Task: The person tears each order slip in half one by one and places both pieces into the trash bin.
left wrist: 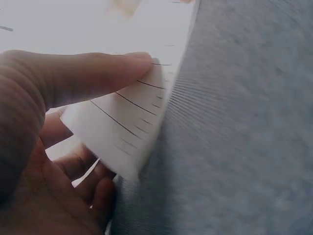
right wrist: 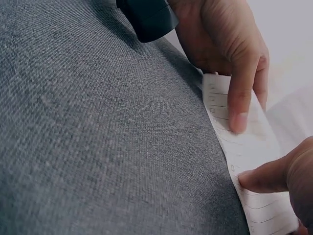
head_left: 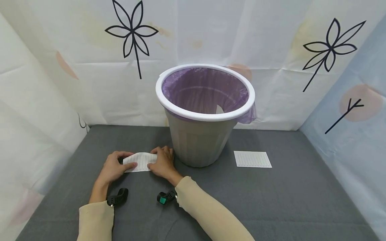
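A small lined paper sheet (head_left: 141, 161) is held by its two ends just above the grey cloth, bowed upward in the middle. My left hand (head_left: 114, 168) pinches its left end, thumb on the near face and fingers behind, as the left wrist view shows with the sheet's lines (left wrist: 122, 115). At the other end my right hand (head_left: 163, 163) grips the paper, its thumb (right wrist: 266, 177) pressing on the lined face in the right wrist view. The fingers behind the sheet are partly hidden. A second lined sheet (head_left: 252, 159) lies flat on the right.
A wastebasket (head_left: 199, 144) with a white rim and purple liner (head_left: 193, 87) stands behind and right of my right hand. Something white (head_left: 219, 109) shows inside it. Patterned fabric walls (head_left: 199, 40) border the grey table cloth (head_left: 289, 197).
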Action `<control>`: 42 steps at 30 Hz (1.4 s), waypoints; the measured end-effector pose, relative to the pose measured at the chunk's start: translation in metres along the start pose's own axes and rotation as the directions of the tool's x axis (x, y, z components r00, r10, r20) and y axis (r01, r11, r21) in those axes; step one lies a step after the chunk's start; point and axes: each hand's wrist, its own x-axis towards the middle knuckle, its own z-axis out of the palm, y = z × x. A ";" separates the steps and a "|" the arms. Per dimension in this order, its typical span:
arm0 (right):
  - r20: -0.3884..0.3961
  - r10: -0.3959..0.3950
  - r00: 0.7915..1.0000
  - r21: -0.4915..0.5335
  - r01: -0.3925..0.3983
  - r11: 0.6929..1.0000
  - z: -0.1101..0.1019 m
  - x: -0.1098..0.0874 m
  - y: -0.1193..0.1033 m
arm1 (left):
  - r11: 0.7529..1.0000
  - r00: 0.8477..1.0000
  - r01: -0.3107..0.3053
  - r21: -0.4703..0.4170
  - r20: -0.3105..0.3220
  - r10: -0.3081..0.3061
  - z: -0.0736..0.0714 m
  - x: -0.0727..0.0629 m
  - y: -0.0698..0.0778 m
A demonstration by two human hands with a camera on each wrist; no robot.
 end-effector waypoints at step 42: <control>0.053 -0.300 0.952 0.566 0.219 0.795 -0.177 -0.092 0.018 | 0.868 0.871 -0.382 -0.318 0.191 0.453 0.005 -0.043 0.158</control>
